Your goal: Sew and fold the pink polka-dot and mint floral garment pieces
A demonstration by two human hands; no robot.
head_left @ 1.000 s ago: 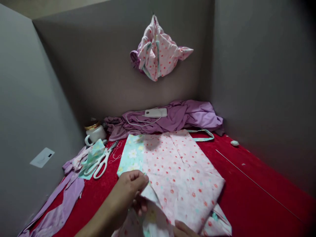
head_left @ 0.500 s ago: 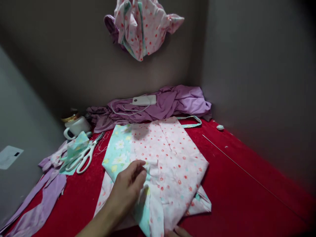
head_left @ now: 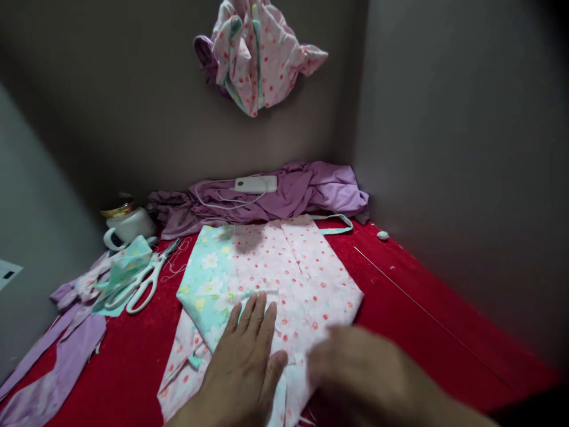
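A pink floral cloth piece [head_left: 311,284] with a mint-green flowered strip down its left side lies on a red cloth surface. My left hand [head_left: 246,356] rests palm down on its lower middle, fingers stretched out. Over the cloth's lower right part is my right hand [head_left: 355,367], smeared by motion, so its fingers and anything in them cannot be made out. A thin mint strap [head_left: 340,229] loops out from the cloth's top right corner.
White-handled scissors [head_left: 144,284] and fabric scraps [head_left: 73,350] lie left, near a white mug [head_left: 128,228]. Behind are purple cloth [head_left: 306,193] and a white device [head_left: 256,184] with a cord. A thin rod [head_left: 418,300] lies right. Bundled cloth [head_left: 275,65] hangs above.
My left hand has flattened onto the cloth from a raised, curled pose. My right hand has come up from the bottom edge over the cloth's right side. The view has shifted slightly.
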